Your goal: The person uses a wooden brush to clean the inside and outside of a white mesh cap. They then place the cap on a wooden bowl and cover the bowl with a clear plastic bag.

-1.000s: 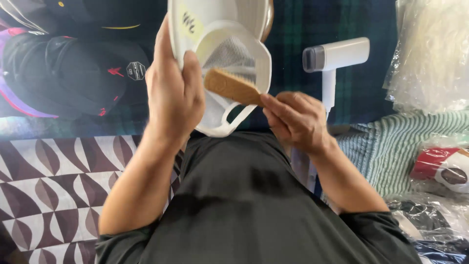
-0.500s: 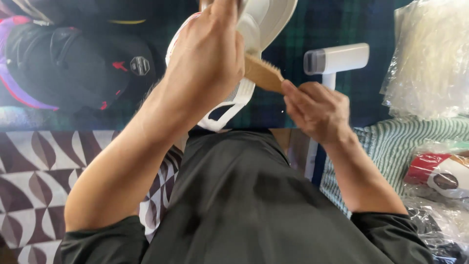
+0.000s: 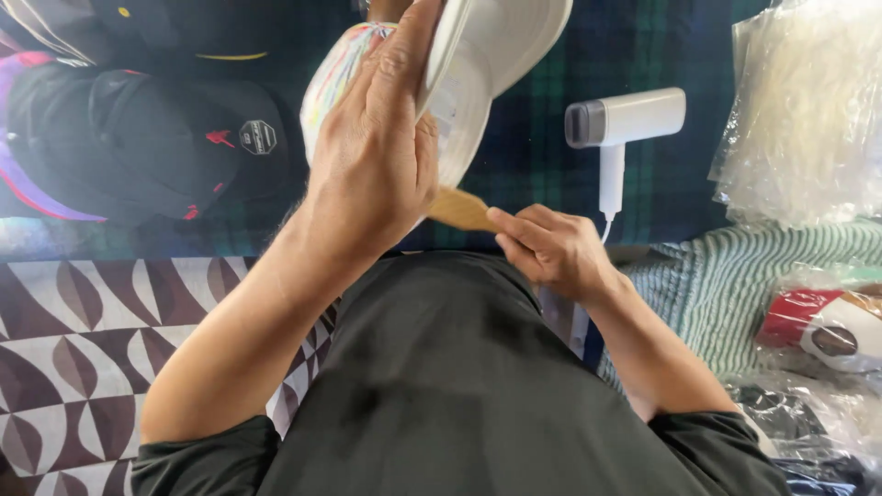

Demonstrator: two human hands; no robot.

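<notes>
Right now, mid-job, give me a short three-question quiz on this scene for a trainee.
1. True or false: the left hand grips the white cap with its fingers closed around it.
2. Which thing does the right hand hold? A) the white handheld steamer B) the wooden brush C) the black cap
3. Fill in: the white handheld steamer lies on the ____ plaid cloth, apart from both hands.

Key
1. True.
2. B, the wooden brush, its head hidden behind the left hand and white cap.
3. Dark; the plaid cloth is dark blue and green. The black cap lies at the left.
</notes>
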